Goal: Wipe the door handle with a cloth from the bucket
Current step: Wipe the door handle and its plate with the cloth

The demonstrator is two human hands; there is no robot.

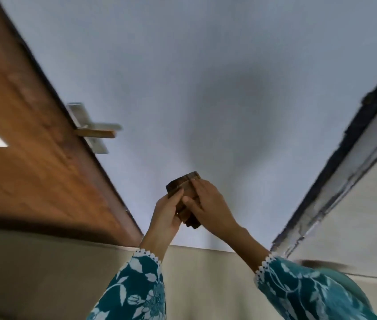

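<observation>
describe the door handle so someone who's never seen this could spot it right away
Start at the brown wooden door filling the left side. Follow its edge beside the pale wall to a pale metal plate, where the handle sticks out as a short lever. It is the only thing projecting from the door, well apart from the hands' dark folded cloth.

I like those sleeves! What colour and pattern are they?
The sleeves are teal with white leaves and flowers and white scalloped cuffs, seen in the head view.

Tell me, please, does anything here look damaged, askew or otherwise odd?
Yes: the white door frame on the right has a ragged, chipped dark edge. The folded brown cloth, held by left hand and right hand, looks fine.
</observation>
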